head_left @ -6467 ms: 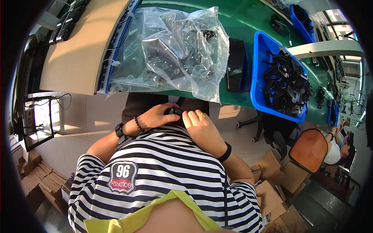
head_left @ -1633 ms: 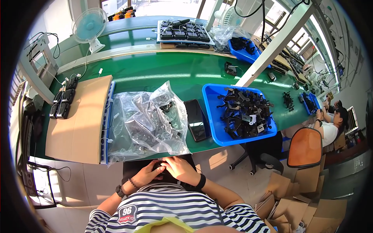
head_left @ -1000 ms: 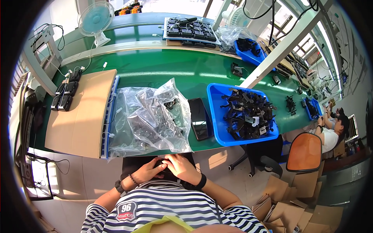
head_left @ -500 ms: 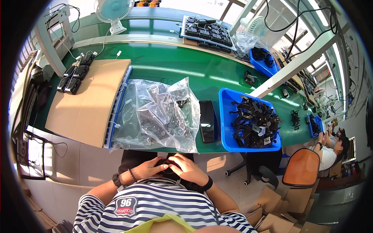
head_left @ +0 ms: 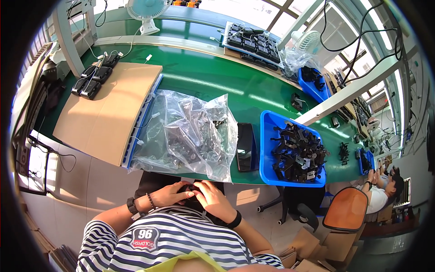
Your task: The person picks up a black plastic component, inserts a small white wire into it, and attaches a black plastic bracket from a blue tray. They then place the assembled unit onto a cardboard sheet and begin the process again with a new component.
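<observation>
The L hand (head_left: 171,195) and the R hand (head_left: 215,200) were close together, w/ bent fingers closed round a small dark pc (head_left: 189,187). We saw it low over the dark trousers (head_left: 152,182), just off the front edge of the green worktop (head_left: 199,77). Fingers hid most of it, so we couldn't tell its full shape.

How far along? We'd say this pc was prob. midway, b/c both hands were on it & it wasn't put down. We couldn't tell what was done to it. Lots of black pcs (head_left: 299,156) lay in the blue tub (head_left: 268,168), & we couldn't tell if those were done or left to do. The clear bag (head_left: 190,136) had dark bits (head_left: 219,123) in it too.

The bag was thin, shiny & crinkly, & it drooped a bit over the front edge. The tub was smooth, w/ round corners, & its near end poked past the front edge, to the right. Its pcs looked hard, w/ bent arms all in a tangle; a few shone like metal. A flat dark slab (head_left: 245,147) lay btwn bag & tub. Near the worktop's left end was stiff brown card (head_left: 111,106), w/ chunky black blocks (head_left: 94,81) at its back left corner.
</observation>
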The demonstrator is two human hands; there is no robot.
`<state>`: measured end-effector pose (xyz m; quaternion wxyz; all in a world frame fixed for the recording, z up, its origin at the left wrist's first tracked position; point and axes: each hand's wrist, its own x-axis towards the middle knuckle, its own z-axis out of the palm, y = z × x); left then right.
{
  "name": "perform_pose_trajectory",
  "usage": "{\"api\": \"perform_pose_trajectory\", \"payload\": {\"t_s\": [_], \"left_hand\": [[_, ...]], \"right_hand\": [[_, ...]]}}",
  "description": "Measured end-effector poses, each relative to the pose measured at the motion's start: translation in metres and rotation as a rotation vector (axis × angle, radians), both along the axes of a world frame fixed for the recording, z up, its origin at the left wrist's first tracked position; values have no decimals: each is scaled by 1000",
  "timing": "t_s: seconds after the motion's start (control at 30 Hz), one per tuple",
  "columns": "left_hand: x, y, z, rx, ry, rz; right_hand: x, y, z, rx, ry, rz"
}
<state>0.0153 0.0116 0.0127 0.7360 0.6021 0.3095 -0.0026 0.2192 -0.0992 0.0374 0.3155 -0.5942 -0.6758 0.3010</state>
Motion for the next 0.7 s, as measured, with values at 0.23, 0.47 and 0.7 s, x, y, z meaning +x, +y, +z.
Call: {"api": "perform_pose_trajectory", "payload": {"t_s": [0.23,0.47,0.7], "left_hand": [[5,1,10,21,-39,-7],[1,-1,8,60,26,-99],[4,2,7,33,-2,-63]], "right_hand": [[0,0,4,-2,-21,-29],[2,-4,13,-122,83,24],[-1,1,16,-120,16,-76]]}}
